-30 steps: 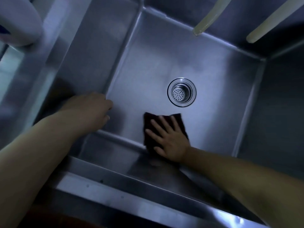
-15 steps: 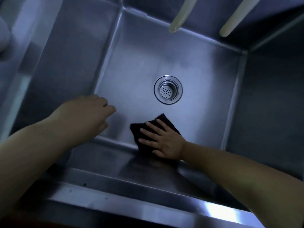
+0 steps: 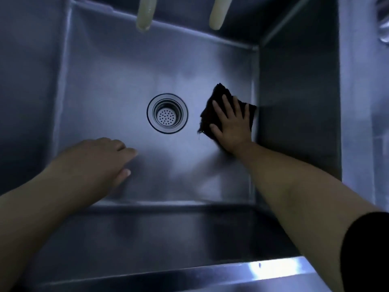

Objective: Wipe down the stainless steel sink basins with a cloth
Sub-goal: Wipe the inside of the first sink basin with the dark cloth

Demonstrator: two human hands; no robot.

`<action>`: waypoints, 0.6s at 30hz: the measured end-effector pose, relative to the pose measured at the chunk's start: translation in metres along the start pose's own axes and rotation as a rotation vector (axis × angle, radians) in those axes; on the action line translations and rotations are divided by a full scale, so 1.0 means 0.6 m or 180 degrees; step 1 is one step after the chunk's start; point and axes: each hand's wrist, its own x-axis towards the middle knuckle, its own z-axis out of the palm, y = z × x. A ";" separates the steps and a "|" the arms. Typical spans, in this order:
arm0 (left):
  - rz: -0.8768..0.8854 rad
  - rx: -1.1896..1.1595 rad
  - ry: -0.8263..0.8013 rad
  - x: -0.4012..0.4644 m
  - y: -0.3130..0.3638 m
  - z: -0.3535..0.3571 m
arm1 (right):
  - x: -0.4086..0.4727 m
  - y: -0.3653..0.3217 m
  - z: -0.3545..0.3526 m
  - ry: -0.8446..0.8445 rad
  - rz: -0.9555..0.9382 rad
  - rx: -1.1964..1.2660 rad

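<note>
I look down into a deep stainless steel sink basin [image 3: 109, 85] with a round drain strainer [image 3: 167, 113] in the middle of its floor. A dark cloth [image 3: 210, 114] lies flat on the floor right of the drain, against the right wall. My right hand [image 3: 230, 125] presses it down with straight, spread fingers. My left hand [image 3: 99, 161] hovers over the front left of the floor, fingers loosely curled and holding nothing.
Two pale hose ends [image 3: 145, 14] [image 3: 219, 13] hang down over the back wall. The basin's right wall [image 3: 299, 102] rises beside the cloth. The front rim [image 3: 210, 272] runs along the bottom. A shiny object [image 3: 384, 22] shows at the top right.
My right hand has slid the cloth from the front middle of the floor to the right side, past the drain. My left hand has drifted from the left wall toward the middle.
</note>
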 end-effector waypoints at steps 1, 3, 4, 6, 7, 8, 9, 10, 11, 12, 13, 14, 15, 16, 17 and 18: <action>-0.0059 -0.0040 -0.0007 0.001 -0.001 -0.001 | 0.000 -0.006 0.001 0.0012 0.0275 0.0071; -0.0183 -0.0060 -0.0135 0.001 -0.004 -0.004 | -0.013 -0.024 0.003 0.0043 0.0799 0.0252; -0.0230 -0.0077 -0.0191 0.001 -0.004 -0.005 | -0.026 -0.035 0.005 0.0051 0.1031 0.0343; -0.0283 -0.0237 -0.0200 -0.002 -0.001 -0.008 | -0.059 -0.061 0.010 0.0039 0.1451 0.0539; -0.0287 -0.0320 -0.0179 -0.004 0.001 -0.009 | -0.078 -0.076 0.012 0.0018 0.1677 0.0642; -0.0301 -0.0385 -0.0170 -0.004 0.003 -0.012 | -0.095 -0.093 0.014 -0.0018 0.1930 0.0750; -0.0337 -0.0442 -0.0187 -0.005 0.004 -0.015 | -0.110 -0.110 0.015 -0.0069 0.2219 0.0863; -0.0392 -0.0506 -0.0196 -0.006 0.005 -0.017 | -0.122 -0.126 0.017 -0.0127 0.2527 0.0982; -0.0451 -0.0575 -0.0211 -0.007 0.005 -0.019 | -0.131 -0.138 0.018 -0.0187 0.2825 0.1101; -0.0485 -0.0646 -0.0217 -0.008 0.005 -0.018 | -0.136 -0.148 0.019 -0.0250 0.3088 0.1210; -0.0488 -0.0693 -0.0233 -0.009 0.005 -0.017 | -0.140 -0.155 0.019 -0.0313 0.3309 0.1301; -0.0471 -0.0705 -0.0254 -0.009 0.004 -0.015 | -0.142 -0.161 0.020 -0.0363 0.3502 0.1379; -0.0462 -0.0712 -0.0274 -0.010 0.004 -0.013 | -0.144 -0.166 0.020 -0.0390 0.3695 0.1450; -0.0451 -0.0740 -0.0293 -0.009 0.004 -0.010 | -0.144 -0.172 0.021 -0.0391 0.3916 0.1524; -0.0431 -0.0795 -0.0317 -0.009 0.004 -0.008 | -0.143 -0.178 0.020 -0.0371 0.4167 0.1609; -0.0408 -0.0859 -0.0325 -0.008 0.005 -0.005 | -0.141 -0.186 0.019 -0.0340 0.4418 0.1710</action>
